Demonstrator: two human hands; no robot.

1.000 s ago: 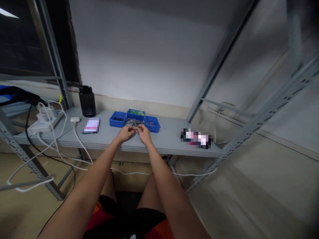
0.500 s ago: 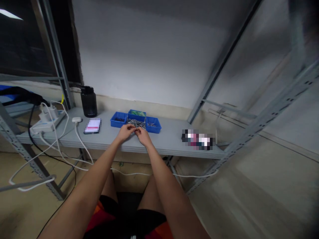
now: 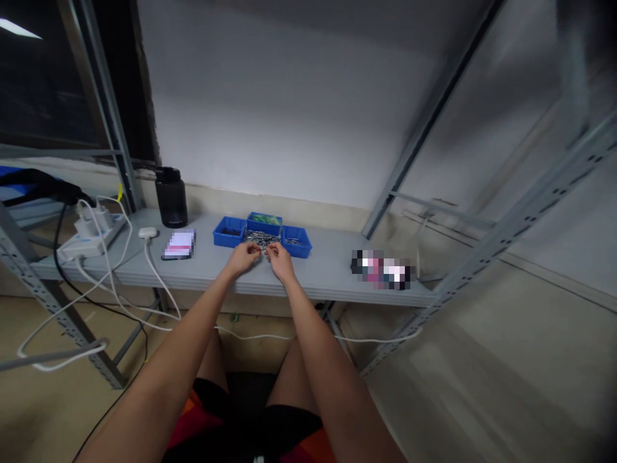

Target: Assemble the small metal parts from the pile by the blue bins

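My left hand (image 3: 245, 256) and my right hand (image 3: 279, 260) are at the front of the blue bins, a small gap between their fingertips. Both are pinched closed; whatever they hold is too small to make out. Just beyond them lies a pile of shiny metal parts (image 3: 261, 238). The left blue bin (image 3: 228, 240) contains dark small parts, and the right blue bin (image 3: 301, 247) has a few thin metal pieces. Behind the pile, the back blue bin (image 3: 265, 225) holds something green.
On the grey shelf (image 3: 328, 276) stand a black bottle (image 3: 172, 199), a phone (image 3: 180, 244) and a white charger (image 3: 148, 232). A power strip (image 3: 91, 238) with trailing cables is at the left. A blurred object (image 3: 382, 270) lies right, near a metal upright (image 3: 414, 138).
My hands have moved slightly apart, opening a gap between fingertips that were together before. The bins and other objects stay where they were.
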